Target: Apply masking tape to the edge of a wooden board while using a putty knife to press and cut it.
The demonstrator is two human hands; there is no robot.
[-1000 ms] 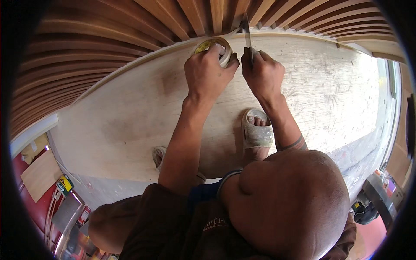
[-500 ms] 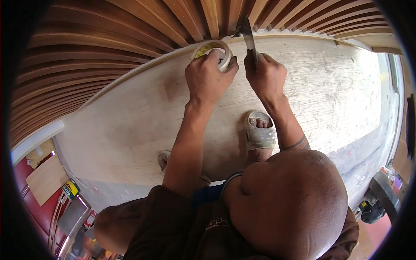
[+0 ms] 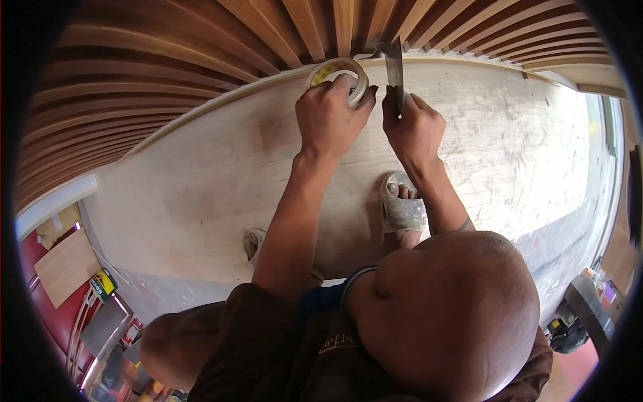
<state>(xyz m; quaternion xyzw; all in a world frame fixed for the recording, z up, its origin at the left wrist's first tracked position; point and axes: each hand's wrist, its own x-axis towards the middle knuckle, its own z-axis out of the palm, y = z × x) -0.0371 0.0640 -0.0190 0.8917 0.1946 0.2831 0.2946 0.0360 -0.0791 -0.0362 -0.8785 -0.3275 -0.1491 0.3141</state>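
My left hand [image 3: 328, 120] is closed on a cream roll of tape [image 3: 362, 87], with some fingers through its ring and a yellowish inner core showing. Beside it, my right hand [image 3: 416, 126] grips a putty knife [image 3: 395, 77] whose flat metal blade points away from me. The blade's far end lies at the lower ends of the brown wooden slats [image 3: 341, 27]. A small greyish piece shows between the roll and the blade tip; I cannot tell what it is. Both hands are above a pale, scuffed wooden board [image 3: 221, 174].
My foot in a paint-spotted sandal [image 3: 403, 209] stands on the board, and another sandal [image 3: 253, 242] shows to the left. A light wood panel [image 3: 67, 268] and a yellow-green package [image 3: 103, 285] are at lower left. Dark gear [image 3: 569, 331] lies at lower right.
The putty knife has come slightly nearer to me and right, and its blade points straighter ahead. My left hand and the roll of tape have shifted a little right in view.
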